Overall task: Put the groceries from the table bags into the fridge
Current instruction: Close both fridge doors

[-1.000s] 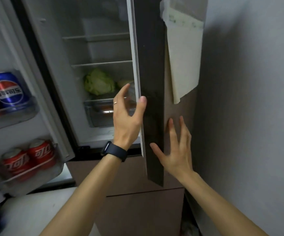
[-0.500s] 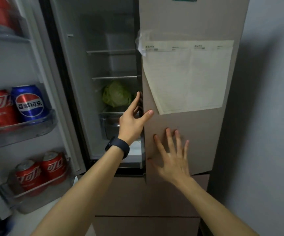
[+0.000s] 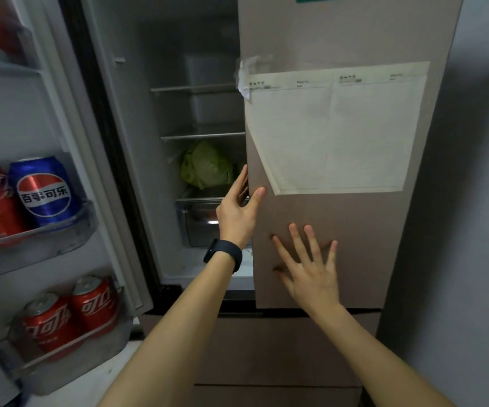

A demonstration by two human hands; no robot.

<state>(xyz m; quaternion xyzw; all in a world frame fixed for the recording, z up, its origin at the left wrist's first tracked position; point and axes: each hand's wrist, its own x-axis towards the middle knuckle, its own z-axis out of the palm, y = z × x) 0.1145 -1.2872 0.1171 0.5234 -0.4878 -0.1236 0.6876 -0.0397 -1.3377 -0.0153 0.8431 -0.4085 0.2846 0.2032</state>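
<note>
The fridge's brown right door [image 3: 355, 230] stands almost flush with the cabinet, and a narrow gap remains at its left edge. My left hand [image 3: 236, 214] holds that edge, with the thumb on the front and the fingers behind it. My right hand [image 3: 311, 274] presses flat on the door front with its fingers spread. Inside the fridge, a green cabbage [image 3: 206, 168] lies on a shelf above a clear drawer [image 3: 199, 221]. No grocery bags are in view.
The left door [image 3: 61, 127] stands wide open; its racks hold a blue Pepsi can [image 3: 45, 190] and red cola cans [image 3: 70, 318]. A paper sheet [image 3: 340, 133] is taped to the right door. A grey wall [image 3: 472, 201] stands close on the right, and brown drawer fronts [image 3: 281, 348] sit below.
The right door has swung from edge-on to nearly closed. Both hands stayed on it, and the view shifted so the door front faces me.
</note>
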